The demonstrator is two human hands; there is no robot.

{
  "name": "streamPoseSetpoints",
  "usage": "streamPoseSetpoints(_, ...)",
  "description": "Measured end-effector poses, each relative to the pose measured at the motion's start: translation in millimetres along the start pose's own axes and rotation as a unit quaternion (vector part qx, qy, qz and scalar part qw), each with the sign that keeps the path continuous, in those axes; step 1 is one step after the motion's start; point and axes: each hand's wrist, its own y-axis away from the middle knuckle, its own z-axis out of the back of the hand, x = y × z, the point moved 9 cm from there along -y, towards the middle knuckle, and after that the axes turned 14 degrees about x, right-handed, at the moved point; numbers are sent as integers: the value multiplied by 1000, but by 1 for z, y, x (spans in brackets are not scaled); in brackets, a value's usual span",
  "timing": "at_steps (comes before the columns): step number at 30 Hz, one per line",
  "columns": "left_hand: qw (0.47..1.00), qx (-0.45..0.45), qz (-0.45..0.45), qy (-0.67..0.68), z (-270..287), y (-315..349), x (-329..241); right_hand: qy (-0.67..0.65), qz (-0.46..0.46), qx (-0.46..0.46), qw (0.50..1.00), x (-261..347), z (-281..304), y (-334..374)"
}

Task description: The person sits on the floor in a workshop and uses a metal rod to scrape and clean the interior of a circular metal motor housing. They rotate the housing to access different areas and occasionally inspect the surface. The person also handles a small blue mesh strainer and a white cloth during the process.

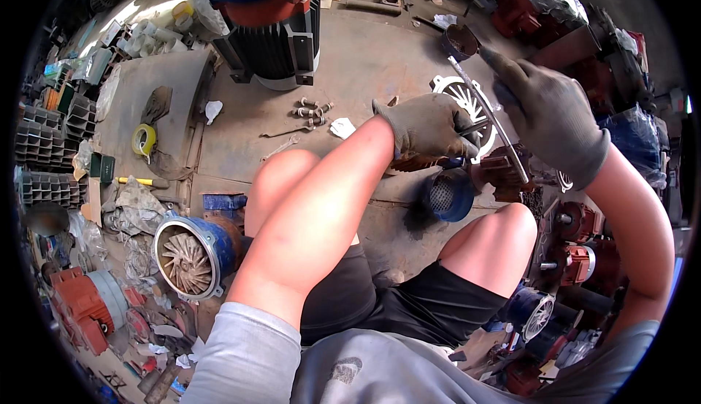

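Observation:
My left hand (431, 128), in a grey work glove, is closed around a dark metal rod (475, 126) whose end points at a long, light grey metal bar (504, 139). The bar slants between my two hands; whether it joins the rod I cannot tell. My right hand (551, 108), gloved too, is just right of the bar with its forefinger stretched toward a small round tin (460, 41); its other fingers are partly hidden. Behind my left hand is a white slotted ring (447, 85). Below it lies a blue round part (451, 196) with a perforated face.
A large blue and black motor (274, 46) stands upright ahead. Several bolts (312, 110) and a spanner (290, 143) lie on the metal plate. At left are yellow tape (144, 140) and a blue motor housing with a fan (187, 259). Red motors (580, 264) crowd the right.

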Motion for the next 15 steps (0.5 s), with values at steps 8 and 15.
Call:
streamPoseSetpoints(8, 999, -15, -3, 32, 2, -3, 9, 279, 285, 16, 917, 44, -10, 26)
streamPoseSetpoints(15, 999, -31, -3, -40, 0, -8, -3, 22, 71, 214, 974, 6, -36, -26)
